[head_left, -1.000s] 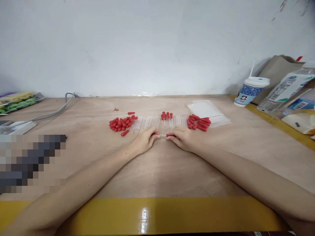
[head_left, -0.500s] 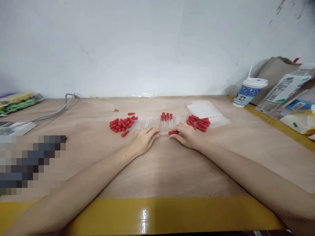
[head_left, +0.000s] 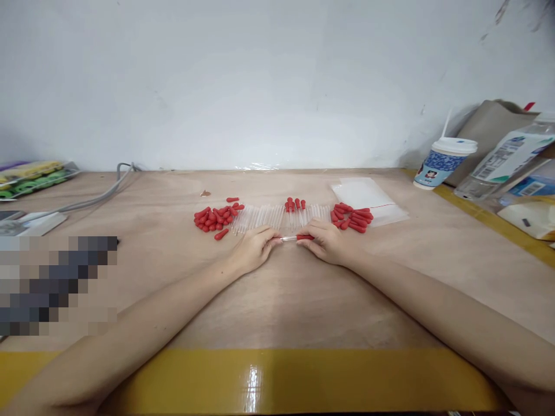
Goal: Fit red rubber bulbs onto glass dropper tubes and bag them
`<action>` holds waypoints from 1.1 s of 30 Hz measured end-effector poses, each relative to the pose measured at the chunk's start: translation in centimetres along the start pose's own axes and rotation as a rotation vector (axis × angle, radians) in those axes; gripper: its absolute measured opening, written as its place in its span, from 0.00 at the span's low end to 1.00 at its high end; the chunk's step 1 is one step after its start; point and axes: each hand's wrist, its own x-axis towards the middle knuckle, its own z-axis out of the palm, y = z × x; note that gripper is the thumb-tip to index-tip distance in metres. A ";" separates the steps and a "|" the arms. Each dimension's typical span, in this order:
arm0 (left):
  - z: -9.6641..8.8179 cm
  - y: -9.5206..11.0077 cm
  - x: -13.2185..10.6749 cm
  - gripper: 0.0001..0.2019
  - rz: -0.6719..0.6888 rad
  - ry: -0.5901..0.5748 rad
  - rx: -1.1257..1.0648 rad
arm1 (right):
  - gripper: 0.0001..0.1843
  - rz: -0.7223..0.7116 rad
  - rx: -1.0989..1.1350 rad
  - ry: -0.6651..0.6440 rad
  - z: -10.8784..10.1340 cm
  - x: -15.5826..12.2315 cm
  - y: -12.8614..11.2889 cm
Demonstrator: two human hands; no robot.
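Note:
My left hand (head_left: 255, 245) is closed, its thumb and fingers pinching a clear glass dropper tube (head_left: 288, 238). The tube lies level in the gap between my hands. A red rubber bulb (head_left: 304, 237) sits in the closed fingers of my right hand (head_left: 325, 241), in line with the tube's right end. Whether the tube's end is inside the bulb I cannot make out. Just behind my hands lies a row of loose glass tubes (head_left: 262, 216). Several droppers with red bulbs fitted (head_left: 297, 204) lie among them.
Piles of red bulbs lie at the left (head_left: 212, 219) and right (head_left: 358, 218). A clear plastic bag (head_left: 370, 199) is behind the right pile. Farther right stand a paper cup (head_left: 444, 164) and a plastic bottle (head_left: 503, 159). A grey cable (head_left: 97, 199) runs along the left.
The tube between my hands shows more plainly, lined up with the bulb. My hands stay in nearly the same place, and the view has shifted slightly.

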 end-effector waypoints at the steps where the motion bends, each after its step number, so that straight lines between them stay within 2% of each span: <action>1: 0.0 0.0 0.0 0.08 0.000 -0.003 0.003 | 0.06 -0.003 0.001 -0.006 0.1 0.1 0.0; 11: 0.1 0.3 0.3 0.09 -0.019 -0.028 0.032 | 0.09 -0.017 -0.022 -0.032 0.4 0.5 0.2; 16: -0.1 0.6 0.3 0.11 0.035 -0.062 0.060 | 0.08 0.064 -0.069 0.003 -0.4 0.2 0.8; 18: -0.2 0.3 0.2 0.13 0.038 -0.014 0.083 | 0.09 0.109 -0.090 0.085 -0.6 -0.1 1.1; 21: -0.3 -0.6 0.5 0.13 -0.040 0.162 0.172 | 0.11 0.184 -0.110 0.204 -0.6 -0.4 1.5; 23: -0.2 -1.3 1.0 0.13 -0.110 0.244 0.246 | 0.10 0.225 -0.123 0.249 -0.5 -0.5 1.7; 25: -0.1 -1.8 1.8 0.13 -0.158 0.263 0.291 | 0.09 0.261 -0.135 0.274 -0.3 -0.6 1.9; 28: 0.3 -1.7 3.3 0.12 -0.186 0.241 0.306 | 0.09 0.301 -0.153 0.276 -0.1 -0.6 1.9; 33: 1.6 0.1 5.8 0.09 -0.195 0.151 0.366 | 0.09 0.348 -0.197 0.225 -0.2 -0.7 1.8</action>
